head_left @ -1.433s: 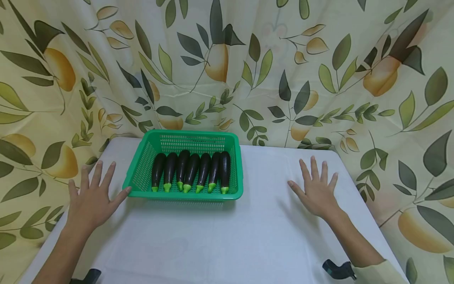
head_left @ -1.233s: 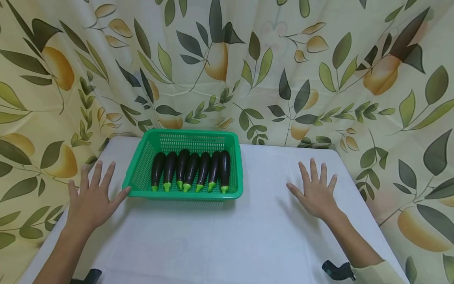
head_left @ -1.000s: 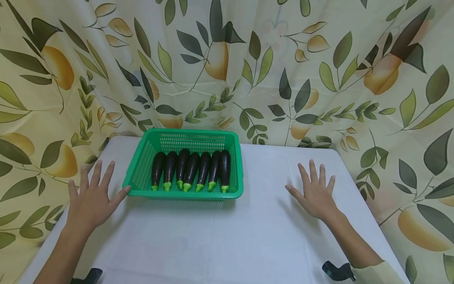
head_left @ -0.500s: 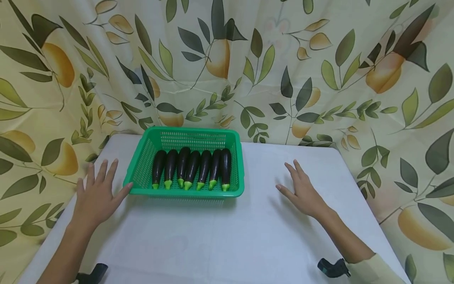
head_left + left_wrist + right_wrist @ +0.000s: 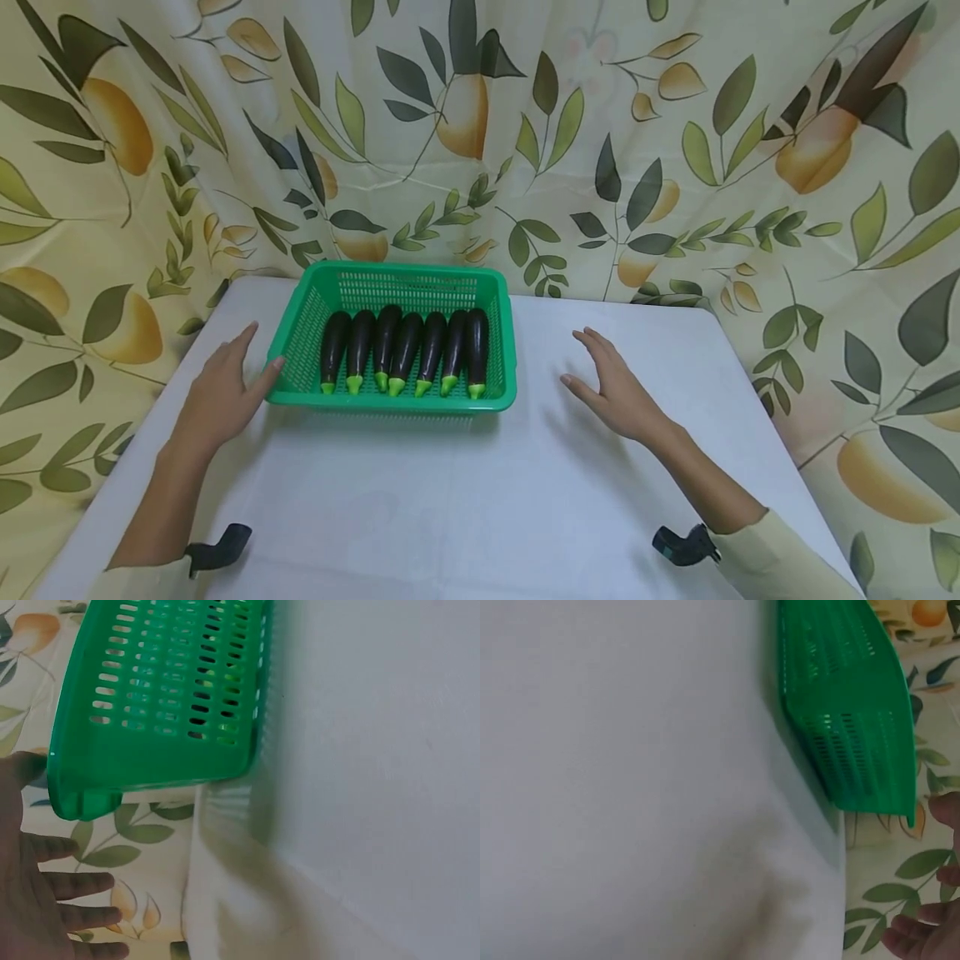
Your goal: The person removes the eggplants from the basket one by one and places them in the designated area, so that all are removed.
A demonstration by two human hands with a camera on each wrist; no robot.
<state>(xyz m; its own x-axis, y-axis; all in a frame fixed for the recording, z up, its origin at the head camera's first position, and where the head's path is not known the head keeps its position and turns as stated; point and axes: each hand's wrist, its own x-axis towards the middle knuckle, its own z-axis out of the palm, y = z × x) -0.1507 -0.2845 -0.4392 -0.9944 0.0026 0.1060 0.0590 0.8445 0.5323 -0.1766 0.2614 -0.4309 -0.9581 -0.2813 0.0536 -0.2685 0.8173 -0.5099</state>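
Flanking the left end of the green basket [image 5: 390, 402], the left hand [image 5: 219, 397] has fingers outstretched, gripping nothing; inside, seven eggplants [image 5: 406, 350] lie abreast, presumably so none rolls; right of the basket, the right hand [image 5: 624, 402] hovers, fingers loosely extended, empty.

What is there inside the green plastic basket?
Seven dark eggplants lie in a row inside the green basket, green caps toward its near rim. Their undersides and the floor beneath them are covered.
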